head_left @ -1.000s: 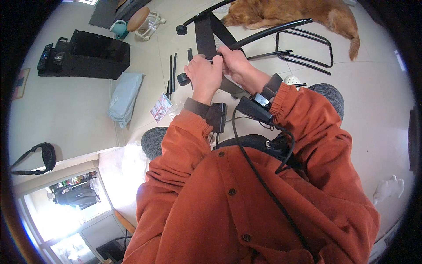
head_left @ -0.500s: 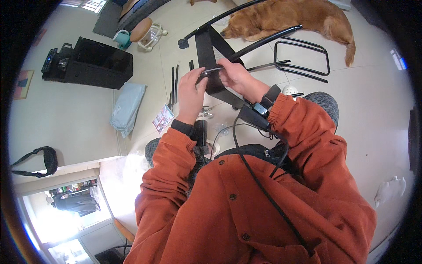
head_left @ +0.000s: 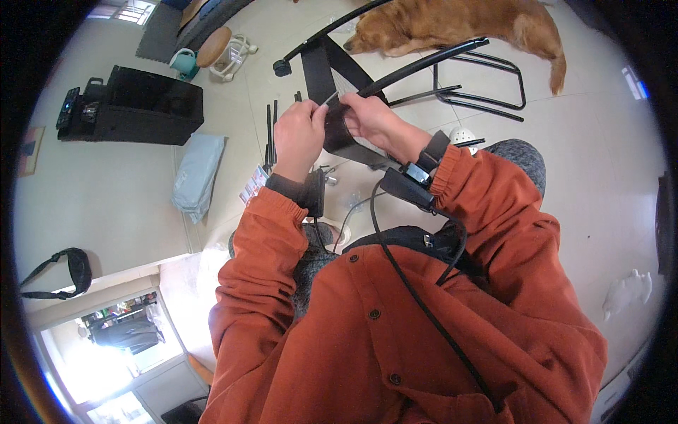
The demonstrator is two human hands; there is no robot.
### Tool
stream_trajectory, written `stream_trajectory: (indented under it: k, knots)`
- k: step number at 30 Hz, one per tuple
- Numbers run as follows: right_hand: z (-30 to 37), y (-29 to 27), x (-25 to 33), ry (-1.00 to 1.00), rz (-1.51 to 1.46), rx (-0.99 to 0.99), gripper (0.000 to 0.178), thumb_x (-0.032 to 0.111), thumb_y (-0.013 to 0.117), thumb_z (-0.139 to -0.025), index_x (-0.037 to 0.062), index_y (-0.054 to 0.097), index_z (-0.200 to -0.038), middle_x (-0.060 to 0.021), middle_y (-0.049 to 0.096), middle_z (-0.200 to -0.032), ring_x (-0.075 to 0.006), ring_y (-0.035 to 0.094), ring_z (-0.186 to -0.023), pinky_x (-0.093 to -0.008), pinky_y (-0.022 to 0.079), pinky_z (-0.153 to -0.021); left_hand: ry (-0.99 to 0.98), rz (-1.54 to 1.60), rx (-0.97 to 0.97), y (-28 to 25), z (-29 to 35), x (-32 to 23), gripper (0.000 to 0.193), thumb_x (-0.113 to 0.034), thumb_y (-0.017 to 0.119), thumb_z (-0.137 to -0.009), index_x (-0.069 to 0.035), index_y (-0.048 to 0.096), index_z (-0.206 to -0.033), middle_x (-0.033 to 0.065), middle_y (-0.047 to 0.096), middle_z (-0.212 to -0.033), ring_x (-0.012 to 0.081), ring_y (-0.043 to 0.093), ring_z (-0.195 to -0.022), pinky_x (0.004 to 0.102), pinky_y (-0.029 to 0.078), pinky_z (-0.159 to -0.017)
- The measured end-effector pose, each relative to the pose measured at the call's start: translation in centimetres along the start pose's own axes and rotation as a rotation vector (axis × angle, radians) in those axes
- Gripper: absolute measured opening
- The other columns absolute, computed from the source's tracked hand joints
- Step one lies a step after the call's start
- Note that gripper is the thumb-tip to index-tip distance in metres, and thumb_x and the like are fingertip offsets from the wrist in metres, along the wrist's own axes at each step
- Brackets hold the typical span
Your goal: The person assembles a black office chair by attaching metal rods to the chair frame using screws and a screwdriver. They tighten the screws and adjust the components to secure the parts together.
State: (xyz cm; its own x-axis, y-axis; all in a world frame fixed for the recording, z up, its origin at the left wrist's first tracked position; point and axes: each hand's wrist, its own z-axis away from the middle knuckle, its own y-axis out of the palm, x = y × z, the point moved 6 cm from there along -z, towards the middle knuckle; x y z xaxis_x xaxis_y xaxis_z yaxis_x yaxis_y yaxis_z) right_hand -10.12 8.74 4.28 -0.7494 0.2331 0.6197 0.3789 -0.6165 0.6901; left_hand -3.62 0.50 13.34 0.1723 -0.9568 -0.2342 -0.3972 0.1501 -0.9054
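Observation:
A black metal frame [head_left: 319, 67] made of a flat bracket and a curved tube stands on the pale floor in front of me. My left hand [head_left: 296, 134] pinches a thin silvery tool [head_left: 329, 98] against the bracket's lower block. My right hand [head_left: 371, 119] grips that same black block [head_left: 339, 138] from the right side. Both hands almost touch. I wear orange sleeves, and a black device is strapped on each wrist. Where the tool's tip meets the frame is hidden by my fingers.
A golden dog [head_left: 452, 25] lies behind the frame, next to a black tubular loop [head_left: 505, 78]. Black rods [head_left: 270, 134], a leaflet [head_left: 254, 185], a light blue pouch [head_left: 198, 177] and a black box [head_left: 148, 106] lie to the left. A white cap [head_left: 460, 134] sits on the floor.
My hands have come closer together on the bracket. The silvery tool now shows between the fingers of my left hand. The frame stays in place.

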Motion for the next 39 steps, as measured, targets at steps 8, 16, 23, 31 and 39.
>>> stream_trajectory:
  k: [8, 16, 23, 31, 39]
  knots:
    - [-0.2, -0.2, -0.5, -0.012, -0.06, 0.007, 0.024, 0.019, 0.051, -0.084, 0.0064, 0.045, -0.065, 0.0005, 0.038, -0.053, -0.0093, 0.031, -0.038, -0.0265, 0.021, -0.034, -0.121, 0.262, 0.132, 0.6, -0.1, 1.7, 0.02, -0.022, 0.061, -0.08, -0.002, 0.062, -0.077, 0.0115, 0.058, -0.069, 0.0254, 0.057, -0.064, 0.0339, 0.043, -0.059]
    - [0.0, -0.2, -0.6, 0.025, -0.068, 0.048, 0.021, 0.022, 0.051, -0.086, 0.0109, 0.045, -0.069, 0.0058, 0.033, -0.056, -0.0057, 0.026, -0.043, -0.0221, 0.02, -0.04, -0.288, 0.526, 0.134, -0.6, -0.6, 2.9, 0.019, -0.019, 0.06, -0.084, 0.0, 0.064, -0.083, 0.0029, 0.059, -0.067, 0.0089, 0.054, -0.059, 0.0219, 0.043, -0.052]
    - [-0.2, 0.0, -0.7, 0.028, -0.078, 0.033, 0.024, 0.023, 0.052, -0.085, 0.0086, 0.047, -0.066, 0.0028, 0.036, -0.053, -0.0075, 0.03, -0.04, -0.0243, 0.02, -0.037, -0.327, 0.573, 0.179, -0.3, 0.1, 4.0, 0.019, -0.017, 0.053, -0.088, 0.0, 0.058, -0.091, 0.0038, 0.061, -0.072, 0.0076, 0.055, -0.06, 0.0209, 0.043, -0.052]
    - [-0.4, -0.2, -1.0, 0.012, -0.013, 0.139, 0.021, 0.03, 0.051, -0.086, 0.0152, 0.046, -0.073, 0.0058, 0.03, -0.054, -0.0062, 0.03, -0.042, -0.022, 0.023, -0.039, -0.449, 0.659, 0.049, 0.3, 4.9, 8.0, 0.019, -0.014, 0.043, -0.082, -0.001, 0.048, -0.094, 0.0072, 0.054, -0.069, 0.0158, 0.053, -0.062, 0.0302, 0.045, -0.054]
    - [0.2, -1.8, 0.6, -0.026, 0.092, -0.06, 0.02, 0.035, 0.059, -0.083, 0.017, 0.052, -0.079, 0.0054, 0.045, -0.066, -0.0065, 0.041, -0.058, -0.022, 0.031, -0.055, -0.498, 0.541, -0.33, -4.2, 9.1, 5.3, 0.023, -0.02, 0.043, -0.087, 0.001, 0.049, -0.081, 0.0132, 0.052, -0.07, 0.0235, 0.051, -0.069, 0.0343, 0.042, -0.066]
